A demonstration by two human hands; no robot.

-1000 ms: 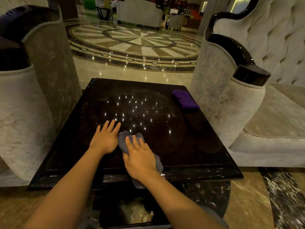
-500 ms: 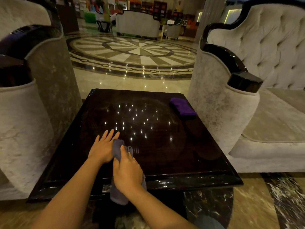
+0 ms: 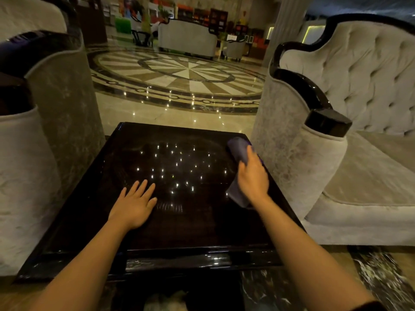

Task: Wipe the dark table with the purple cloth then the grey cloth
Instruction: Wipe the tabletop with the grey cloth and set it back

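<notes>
Right hand (image 3: 253, 176) grips grey cloth (image 3: 239, 151) beside sofa arm (image 3: 292, 153); left hand (image 3: 134, 205) flat

The dark glossy bench (image 3: 190, 221) is lying square and flat, reflecting small points of light across its middle. The grey cloth (image 3: 239, 149) is lying crumpled along the right side, stretching from the far right corner toward the near edge. The purple cloth is showing only as a sliver (image 3: 260, 158) beneath it.

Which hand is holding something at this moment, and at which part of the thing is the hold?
The right hand holds the grey cloth around its middle; both ends stick out. The left hand lies flat on the dark table, holding nothing.
</notes>
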